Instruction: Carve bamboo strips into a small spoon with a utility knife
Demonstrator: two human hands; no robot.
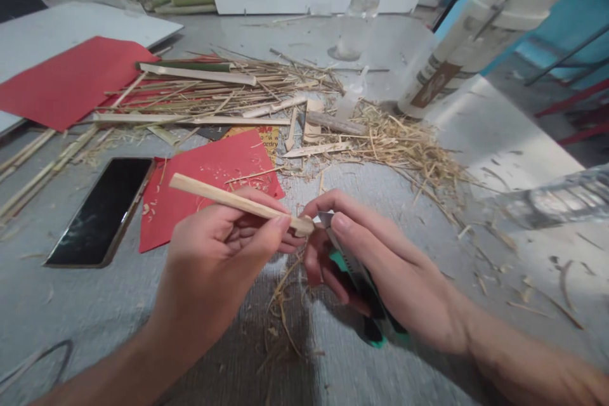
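Note:
A pale strip of split bamboo or wood (228,200) lies across my left hand (233,241), gripped between thumb and fingers with its long end pointing up and left. Its near tip looks notched. My right hand (380,260) is wrapped round a utility knife (356,276) with a black and green handle. The short blade meets or nearly meets the strip's tip; exact contact I cannot make out. Beneath and behind the left hand is a red paper sheet (190,171) scattered with shavings. Thin curled fibres (285,311) lie on the table below both hands.
A phone (102,212) lies at the left. Behind are a pile of straw and sticks (200,92), loose shavings (409,146) and another red sheet (76,79). A tall white tube (480,38) stands at the back right, with a clear plastic bottle (566,196) at the right edge.

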